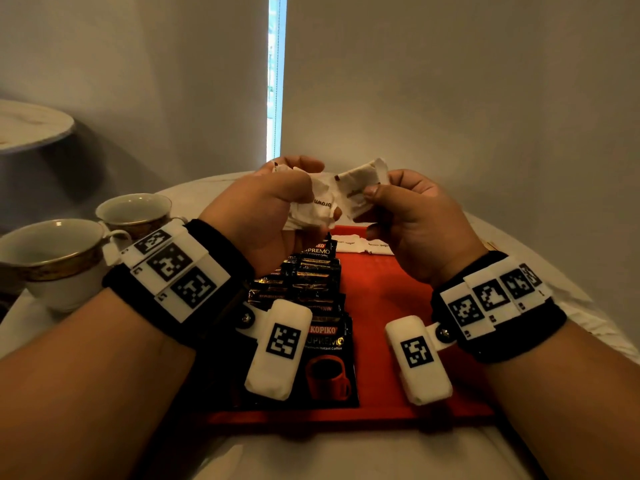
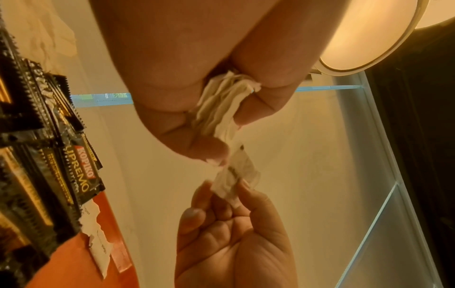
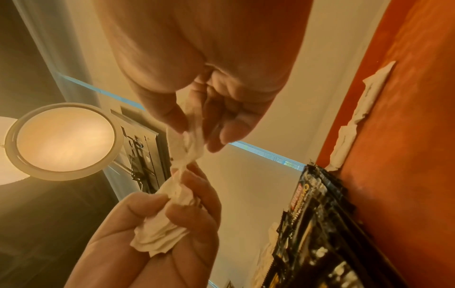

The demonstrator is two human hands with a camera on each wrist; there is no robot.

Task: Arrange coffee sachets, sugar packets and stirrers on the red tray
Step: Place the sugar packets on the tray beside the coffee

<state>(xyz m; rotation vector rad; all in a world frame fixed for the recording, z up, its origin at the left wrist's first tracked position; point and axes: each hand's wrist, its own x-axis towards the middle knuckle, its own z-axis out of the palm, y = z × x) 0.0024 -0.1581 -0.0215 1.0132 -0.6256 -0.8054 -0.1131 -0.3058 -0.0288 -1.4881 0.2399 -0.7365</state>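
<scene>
Head view: the red tray [image 1: 381, 299] lies on a white-covered table [image 1: 519, 244], nearest the viewer. On the tray's left half, black coffee sachets [image 1: 311, 289] lie in an overlapping row running from its near edge to its far edge. At the tray's far edge, right of that row, 2 white sugar packets [image 1: 363, 245] lie flat, side by side.

Above the tray's far edge, both hands are raised. The left hand [image 1: 263, 206] has its fingers curled round a bunch of white sugar packets [image 1: 311, 206]; the left wrist view shows the bunch [image 2: 219, 109] clamped between thumb and fingers. The right hand [image 1: 412, 220] pinches 1 packet [image 1: 360, 188] between thumb and fingertips, its other end touching the bunch.

Left of the tray, 2 gold-rimmed cups [image 1: 59, 258] stand on the table. No stirrers can be made out.
</scene>
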